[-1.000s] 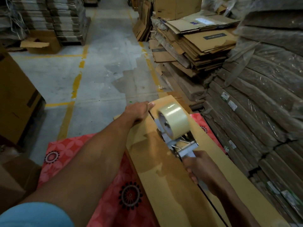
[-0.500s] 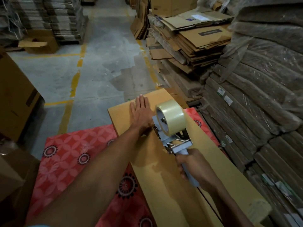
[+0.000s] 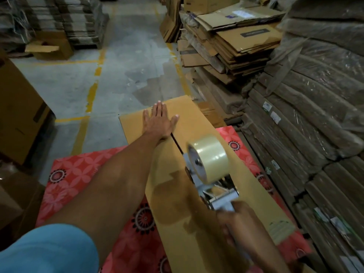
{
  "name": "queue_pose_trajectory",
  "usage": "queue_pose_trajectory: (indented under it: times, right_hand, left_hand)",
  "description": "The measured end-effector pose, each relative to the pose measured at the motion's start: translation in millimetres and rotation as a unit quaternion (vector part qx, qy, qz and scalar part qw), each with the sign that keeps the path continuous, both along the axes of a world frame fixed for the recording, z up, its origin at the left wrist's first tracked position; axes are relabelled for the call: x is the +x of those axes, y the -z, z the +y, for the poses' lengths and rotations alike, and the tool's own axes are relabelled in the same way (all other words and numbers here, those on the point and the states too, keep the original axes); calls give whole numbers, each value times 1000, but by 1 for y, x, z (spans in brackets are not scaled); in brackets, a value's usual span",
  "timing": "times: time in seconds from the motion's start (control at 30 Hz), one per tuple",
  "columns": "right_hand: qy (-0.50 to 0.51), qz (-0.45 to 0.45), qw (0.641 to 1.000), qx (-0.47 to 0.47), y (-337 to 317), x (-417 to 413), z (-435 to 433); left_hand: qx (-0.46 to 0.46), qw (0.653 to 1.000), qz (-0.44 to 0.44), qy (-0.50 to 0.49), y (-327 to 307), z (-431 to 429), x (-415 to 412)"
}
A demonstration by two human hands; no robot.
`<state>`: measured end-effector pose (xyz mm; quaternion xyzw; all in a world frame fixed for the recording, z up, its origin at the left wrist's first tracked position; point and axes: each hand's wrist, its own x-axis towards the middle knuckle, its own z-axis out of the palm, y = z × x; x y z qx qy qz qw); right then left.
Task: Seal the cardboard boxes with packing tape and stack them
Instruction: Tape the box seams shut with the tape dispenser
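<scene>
A long, flat brown cardboard box is laid on a red floral-patterned mat, which is spread over a grey concrete floor marked with yellow lines. The left hand is pressed flat on the far end of the box, with fingers straight and spread and nothing grasped. A dark seam between the box flaps is seen running from just beside that wrist toward the near end. Over this seam a metal tape dispenser carrying a roll of clear packing tape is held, its handle gripped by the right hand (blurred, though the fingers are seen curled round the handle). Whether the dispenser touches the cardboard cannot be told. A light blue sleeve is shown at the lower left. Flattened brown cartons are piled at the right, beside plastic-wrapped cardboard bundles.
</scene>
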<state>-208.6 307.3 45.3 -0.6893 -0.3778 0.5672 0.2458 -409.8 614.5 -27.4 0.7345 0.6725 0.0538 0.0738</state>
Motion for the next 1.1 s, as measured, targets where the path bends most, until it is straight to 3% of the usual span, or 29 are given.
queue_pose_trajectory:
  times: [0.2, 0.43, 0.77, 0.87, 1.0, 1.1]
  right_hand:
    - [20, -7, 1000, 11, 1, 3, -19]
    - [-2, -15, 999, 45, 6, 3, -13]
    - [-30, -12, 997, 72, 10, -8, 32]
    - [-41, -30, 996, 72, 10, 4, 9]
    - [-66, -32, 996, 49, 8, 29, -45]
    - [-46, -24, 999, 17, 11, 41, -73]
  left_hand:
    - [-29, 998, -17, -43, -15, -32, 26]
    - [-33, 997, 12, 74, -5, -128, 44]
    - [-18, 993, 82, 78, 6, -78, 16]
    - [-24, 993, 95, 63, 8, -81, 18]
    - [-38, 999, 29, 18, 1, -74, 28]
    - [-30, 999, 38, 10, 0, -74, 29]
